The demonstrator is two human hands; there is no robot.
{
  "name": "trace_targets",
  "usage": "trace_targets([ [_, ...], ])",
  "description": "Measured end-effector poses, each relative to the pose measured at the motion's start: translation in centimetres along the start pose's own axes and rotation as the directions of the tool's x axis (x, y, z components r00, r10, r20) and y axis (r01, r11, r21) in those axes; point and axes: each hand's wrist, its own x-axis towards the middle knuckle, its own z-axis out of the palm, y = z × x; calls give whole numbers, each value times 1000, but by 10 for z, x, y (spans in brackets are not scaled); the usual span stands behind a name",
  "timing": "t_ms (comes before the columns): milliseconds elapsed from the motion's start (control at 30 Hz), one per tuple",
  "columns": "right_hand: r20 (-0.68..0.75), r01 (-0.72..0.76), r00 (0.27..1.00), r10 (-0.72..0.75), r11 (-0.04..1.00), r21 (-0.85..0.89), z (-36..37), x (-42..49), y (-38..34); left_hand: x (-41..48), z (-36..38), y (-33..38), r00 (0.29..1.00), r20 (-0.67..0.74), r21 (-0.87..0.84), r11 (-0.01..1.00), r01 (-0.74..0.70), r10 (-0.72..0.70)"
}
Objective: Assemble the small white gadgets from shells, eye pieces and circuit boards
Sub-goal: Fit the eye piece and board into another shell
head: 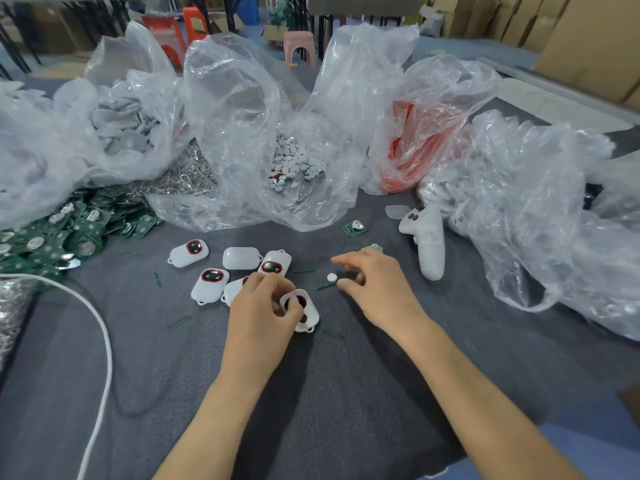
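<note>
The left hand (259, 310) grips a white shell (310, 315) near the middle of the gray surface (346, 393). Its fingers curl round the shell, w/ the thumb by the dark eye hole.

The right hand (375, 285) holds nothing. Its fingers are loosely bent & spread. The thumb & first finger are just beside a small white disc (331, 277), which lies on the surface right of the shell. Can't tell if they touch it.

Next job, I think: pinch that disc. It's tiny & flat, so come at it w/ fingertips from both sides. Lift slow & don't flick it away. Hold the shell steady so the bit goes in straight.

A spare circuit board (354, 227) lies farther off, and the done gadgets (209, 284) sit to the left.
</note>
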Motion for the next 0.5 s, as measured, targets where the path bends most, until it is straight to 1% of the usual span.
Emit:
trace_targets([
  [100,31,51,998,-49,994,-98,4,7,-7,1,-2,-3,1000,18,33,999,12,-13],
  [233,-20,97,995,-102,983,-155,8,8,-7,-1,-5,-4,998,42,51,998,34,-36],
  [333,-29,122,992,-125,988,-90,11,6,-3,-2,-8,-3,998,52,108,994,23,-28],
  [433,-56,116,992,-115,993,17,11,4,1,-1,-10,-5,999,33,88,996,14,-17],
  [500,-78,106,992,-99,990,91,10,3,3,0,-10,-7,998,53,109,994,12,-18],
])
